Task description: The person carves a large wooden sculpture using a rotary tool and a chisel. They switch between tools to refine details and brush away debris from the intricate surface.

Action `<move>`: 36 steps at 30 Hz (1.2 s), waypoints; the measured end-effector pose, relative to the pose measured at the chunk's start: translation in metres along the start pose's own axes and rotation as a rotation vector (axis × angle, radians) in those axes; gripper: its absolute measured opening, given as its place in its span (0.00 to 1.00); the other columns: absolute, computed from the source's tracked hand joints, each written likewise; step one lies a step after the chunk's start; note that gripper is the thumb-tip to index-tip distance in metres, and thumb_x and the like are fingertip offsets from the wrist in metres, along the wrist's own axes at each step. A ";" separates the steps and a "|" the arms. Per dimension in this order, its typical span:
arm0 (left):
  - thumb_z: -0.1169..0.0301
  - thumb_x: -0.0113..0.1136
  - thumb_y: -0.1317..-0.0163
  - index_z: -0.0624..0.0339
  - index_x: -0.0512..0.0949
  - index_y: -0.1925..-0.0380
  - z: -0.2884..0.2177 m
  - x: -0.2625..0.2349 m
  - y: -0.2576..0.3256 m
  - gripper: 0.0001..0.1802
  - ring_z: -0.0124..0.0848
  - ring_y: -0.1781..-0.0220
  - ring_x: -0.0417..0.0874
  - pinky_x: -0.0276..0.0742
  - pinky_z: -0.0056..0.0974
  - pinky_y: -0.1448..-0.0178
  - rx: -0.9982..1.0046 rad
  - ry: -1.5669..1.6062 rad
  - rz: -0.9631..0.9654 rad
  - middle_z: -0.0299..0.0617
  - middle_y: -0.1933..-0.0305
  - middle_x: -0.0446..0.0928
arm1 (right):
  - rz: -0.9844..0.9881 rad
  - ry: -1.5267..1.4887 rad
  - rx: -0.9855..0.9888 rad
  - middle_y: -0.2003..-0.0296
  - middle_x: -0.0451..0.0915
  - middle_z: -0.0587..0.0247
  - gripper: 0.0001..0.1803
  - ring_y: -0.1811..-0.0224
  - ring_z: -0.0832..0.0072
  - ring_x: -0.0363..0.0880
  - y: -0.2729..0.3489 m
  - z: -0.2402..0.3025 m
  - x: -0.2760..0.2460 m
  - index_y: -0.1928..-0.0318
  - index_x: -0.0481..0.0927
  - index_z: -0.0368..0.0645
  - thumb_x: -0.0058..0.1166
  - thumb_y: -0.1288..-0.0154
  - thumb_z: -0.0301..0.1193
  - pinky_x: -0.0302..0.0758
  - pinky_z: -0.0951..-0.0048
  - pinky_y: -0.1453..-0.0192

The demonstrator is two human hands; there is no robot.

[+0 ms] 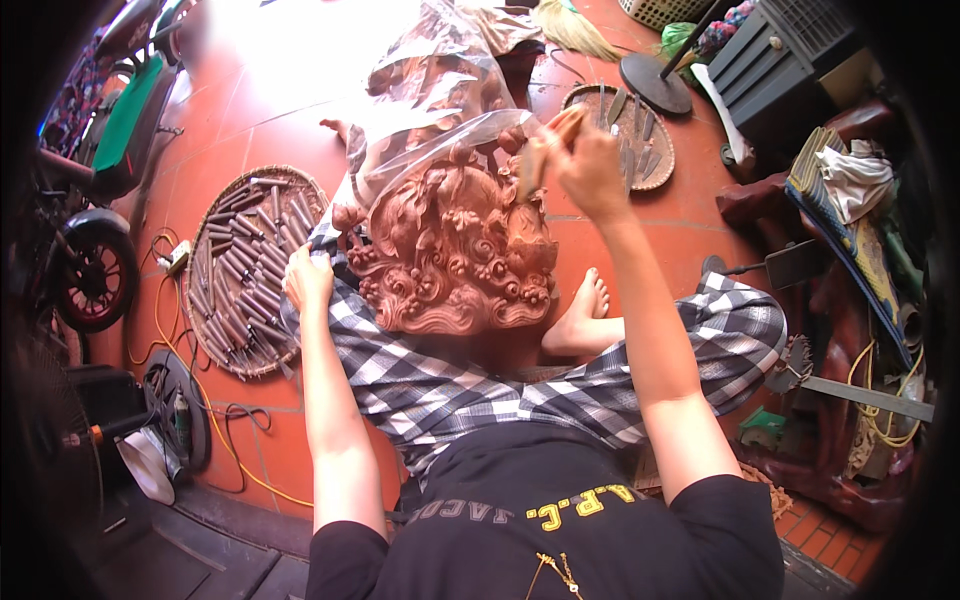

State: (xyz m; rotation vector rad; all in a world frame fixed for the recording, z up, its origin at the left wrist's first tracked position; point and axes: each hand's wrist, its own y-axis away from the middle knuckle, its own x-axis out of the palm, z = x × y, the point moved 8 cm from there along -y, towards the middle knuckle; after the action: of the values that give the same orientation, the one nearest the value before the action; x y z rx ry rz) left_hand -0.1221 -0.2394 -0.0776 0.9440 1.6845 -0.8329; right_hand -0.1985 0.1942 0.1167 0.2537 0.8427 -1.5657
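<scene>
A reddish-brown wood carving (455, 250) with dense scrolls, waves and knobs stands upright between my legs. Over its right side, my right hand (592, 165) is closed around a tan, wooden-coloured brush (531, 170), blurred by motion, its lower end close against the carved surface. My left hand (308, 279) rests by my left knee, beside the carving's left edge, with its fingers curled; what they may hold is hidden. Clear plastic sheeting (440, 140) drapes across the top of the carving and the similar carved piece behind it.
A round woven tray (250, 368) full of carving chisels lies at the left; a smaller tray (655, 180) with several tools sits at far right. A motorbike (100, 230) stands left. A yellow cord (215, 425) crosses the tiles. Dark carved wood (835, 400) lines the right side.
</scene>
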 end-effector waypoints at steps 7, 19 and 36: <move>0.57 0.63 0.39 0.53 0.76 0.44 -0.007 0.010 -0.001 0.25 0.47 0.43 0.79 0.72 0.49 0.39 0.061 -0.173 -0.027 0.47 0.46 0.79 | 0.043 0.004 0.163 0.72 0.83 0.45 0.09 0.67 0.53 0.86 0.012 -0.011 -0.002 0.62 0.77 0.37 0.54 0.34 0.32 0.80 0.58 0.62; 0.59 0.62 0.38 0.56 0.75 0.43 -0.025 0.018 0.002 0.25 0.47 0.44 0.79 0.71 0.50 0.40 0.078 -0.263 -0.025 0.48 0.47 0.79 | 0.045 -0.151 0.025 0.77 0.81 0.48 0.13 0.70 0.54 0.84 0.031 -0.026 0.037 0.65 0.78 0.35 0.53 0.31 0.35 0.78 0.56 0.63; 0.60 0.61 0.38 0.58 0.75 0.45 -0.036 0.010 0.010 0.23 0.47 0.48 0.81 0.73 0.50 0.43 0.133 -0.304 -0.070 0.50 0.50 0.79 | 0.046 -0.238 0.241 0.76 0.80 0.44 0.16 0.71 0.53 0.83 0.048 -0.017 0.017 0.72 0.76 0.35 0.53 0.32 0.35 0.75 0.57 0.65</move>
State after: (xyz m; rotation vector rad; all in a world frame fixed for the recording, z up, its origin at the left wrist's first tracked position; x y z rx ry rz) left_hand -0.1307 -0.2017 -0.0780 0.8043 1.4188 -1.0890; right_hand -0.1628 0.1945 0.0772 0.2514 0.4600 -1.6177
